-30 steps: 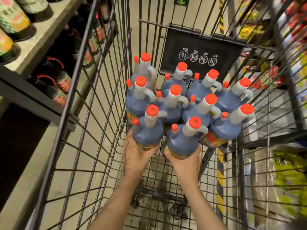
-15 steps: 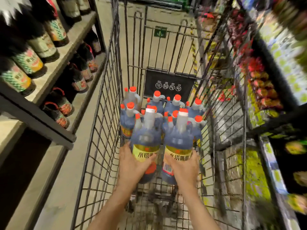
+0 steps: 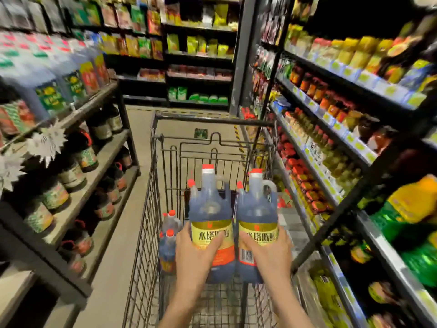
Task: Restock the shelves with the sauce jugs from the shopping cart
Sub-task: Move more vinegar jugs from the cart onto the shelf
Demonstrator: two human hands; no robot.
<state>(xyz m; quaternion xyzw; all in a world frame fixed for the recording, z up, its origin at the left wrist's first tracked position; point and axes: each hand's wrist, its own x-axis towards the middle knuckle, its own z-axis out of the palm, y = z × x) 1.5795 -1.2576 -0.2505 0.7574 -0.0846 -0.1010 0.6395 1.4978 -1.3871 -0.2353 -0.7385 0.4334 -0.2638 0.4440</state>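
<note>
I hold two dark sauce jugs upright, side by side, above the wire shopping cart [image 3: 146, 209]. Each has an orange cap, a white neck and a yellow label. My left hand [image 3: 196, 252] grips the left jug [image 3: 210, 209] at its lower label. My right hand [image 3: 267, 254] grips the right jug [image 3: 256, 209] the same way. More jugs [image 3: 169, 242] stand in the cart behind and left of the lifted pair, mostly hidden by them.
On the left, grey shelves [image 3: 99, 162] hold dark bottles with green and red labels, with bare board at the near end. On the right, shelves [image 3: 331, 143] packed with jars and packets run close to the cart. An aisle floor [image 3: 139, 129] leads ahead to more shelving.
Both hands have lifted the two jugs up out of the cluster in the cart. My view has tilted up from the cart to the aisle.
</note>
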